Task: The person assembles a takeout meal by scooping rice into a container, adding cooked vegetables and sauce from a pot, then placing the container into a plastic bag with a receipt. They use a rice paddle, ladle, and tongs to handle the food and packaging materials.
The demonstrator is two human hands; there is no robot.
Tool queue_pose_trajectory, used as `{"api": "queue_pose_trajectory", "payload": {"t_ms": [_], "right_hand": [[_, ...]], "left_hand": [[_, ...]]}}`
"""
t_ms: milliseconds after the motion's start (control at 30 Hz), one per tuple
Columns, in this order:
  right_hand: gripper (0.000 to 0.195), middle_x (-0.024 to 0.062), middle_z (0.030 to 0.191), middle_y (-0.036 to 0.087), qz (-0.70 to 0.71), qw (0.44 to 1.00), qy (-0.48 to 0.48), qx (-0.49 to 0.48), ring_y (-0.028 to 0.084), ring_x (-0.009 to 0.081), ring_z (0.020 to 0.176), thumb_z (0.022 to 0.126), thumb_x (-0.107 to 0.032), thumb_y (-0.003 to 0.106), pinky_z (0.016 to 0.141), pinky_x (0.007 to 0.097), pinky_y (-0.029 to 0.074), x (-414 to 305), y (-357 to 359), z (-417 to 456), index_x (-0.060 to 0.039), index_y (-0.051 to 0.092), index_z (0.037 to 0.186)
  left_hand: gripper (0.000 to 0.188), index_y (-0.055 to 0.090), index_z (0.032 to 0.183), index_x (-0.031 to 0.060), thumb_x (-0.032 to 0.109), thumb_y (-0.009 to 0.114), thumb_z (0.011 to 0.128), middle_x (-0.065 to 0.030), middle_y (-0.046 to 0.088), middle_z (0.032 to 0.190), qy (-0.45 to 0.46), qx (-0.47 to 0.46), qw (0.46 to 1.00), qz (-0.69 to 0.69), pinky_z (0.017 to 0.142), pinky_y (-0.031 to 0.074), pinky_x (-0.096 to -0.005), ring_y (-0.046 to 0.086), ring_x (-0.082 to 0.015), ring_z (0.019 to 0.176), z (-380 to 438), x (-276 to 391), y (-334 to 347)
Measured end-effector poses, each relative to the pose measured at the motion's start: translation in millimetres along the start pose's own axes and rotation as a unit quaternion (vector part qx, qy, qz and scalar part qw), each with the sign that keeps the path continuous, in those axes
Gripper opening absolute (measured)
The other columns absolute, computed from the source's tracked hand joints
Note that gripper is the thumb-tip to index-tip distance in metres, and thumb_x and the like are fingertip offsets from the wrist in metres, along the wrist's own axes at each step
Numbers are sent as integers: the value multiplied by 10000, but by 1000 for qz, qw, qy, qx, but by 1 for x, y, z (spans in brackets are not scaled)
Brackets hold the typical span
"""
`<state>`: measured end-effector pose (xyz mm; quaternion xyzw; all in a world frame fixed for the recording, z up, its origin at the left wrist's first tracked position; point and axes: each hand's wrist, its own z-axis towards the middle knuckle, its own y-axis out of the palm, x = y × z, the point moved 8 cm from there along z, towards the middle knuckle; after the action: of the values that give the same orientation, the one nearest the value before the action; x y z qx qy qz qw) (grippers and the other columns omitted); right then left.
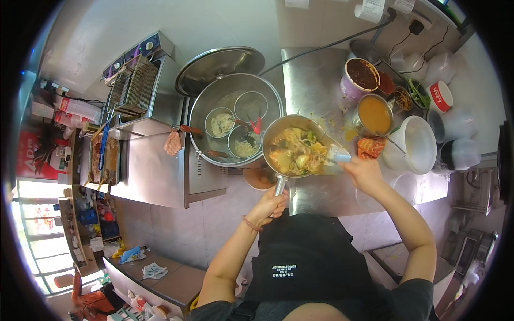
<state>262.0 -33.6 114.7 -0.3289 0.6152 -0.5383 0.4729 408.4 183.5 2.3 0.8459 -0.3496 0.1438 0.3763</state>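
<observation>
My left hand (268, 205) grips the metal handle (280, 186) of a saucepan (266, 138). Noodles, greens and yellowish pieces in broth (297, 152) fill the pan. At its right side my right hand (363, 171) holds a pale bluish piece (342, 156), blurred, beside a translucent bag or bowl (331, 170); which one, I cannot tell. Left of the saucepan stands a large steel pot (194, 138) with several wire strainer baskets in it. Pale noodles (245, 147) lie in one basket, and pale food (221, 124) in another.
A steel bowl of orange sauce (373, 114), a tub of dark sauce (362, 74) and a white bucket (415, 144) stand on the steel counter (311, 68) at right. A fryer with wire baskets (138, 88) is at left. A brown bowl (257, 179) sits below the saucepan.
</observation>
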Motion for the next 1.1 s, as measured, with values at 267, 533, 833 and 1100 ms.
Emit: {"api": "queue_pose_trajectory", "payload": {"t_ms": [267, 533, 833, 1100], "right_hand": [[408, 72, 917, 646, -46, 999, -9, -13, 633, 288, 655, 803, -144, 625, 539, 442, 476, 9, 13, -6, -216, 629, 1204], [184, 129, 934, 713, 206, 970, 114, -61, 669, 288, 781, 895, -137, 570, 653, 391, 514, 41, 37, -10, -71, 717, 982], [217, 32, 679, 607, 420, 860, 272, -98, 560, 151, 591, 921, -151, 583, 541, 290, 427, 58, 24, 19, -69, 711, 1076], [408, 94, 873, 649, -75, 996, 2, -51, 659, 287, 691, 808, -76, 531, 547, 423, 487, -13, 26, 7, -138, 627, 1200]], "left_hand": [[127, 459, 1078, 75, 71, 521, 968, 41, 376, 574, 7, 15, 1000, 12, 348, 278, -218, 319, -56, 389, -3, 7, 3], [144, 435, 1063, 62, 63, 531, 956, 14, 405, 614, 39, 23, 999, 26, 352, 288, -221, 345, -57, 407, -1, 13, 20], [158, 430, 1068, 63, 56, 530, 946, 9, 412, 594, 52, 36, 997, 48, 352, 287, -239, 341, -74, 392, 6, 0, 24], [145, 437, 1067, 78, 51, 515, 948, 14, 390, 596, 18, 37, 999, 18, 355, 285, -222, 339, -62, 400, -2, -7, 26]]}}
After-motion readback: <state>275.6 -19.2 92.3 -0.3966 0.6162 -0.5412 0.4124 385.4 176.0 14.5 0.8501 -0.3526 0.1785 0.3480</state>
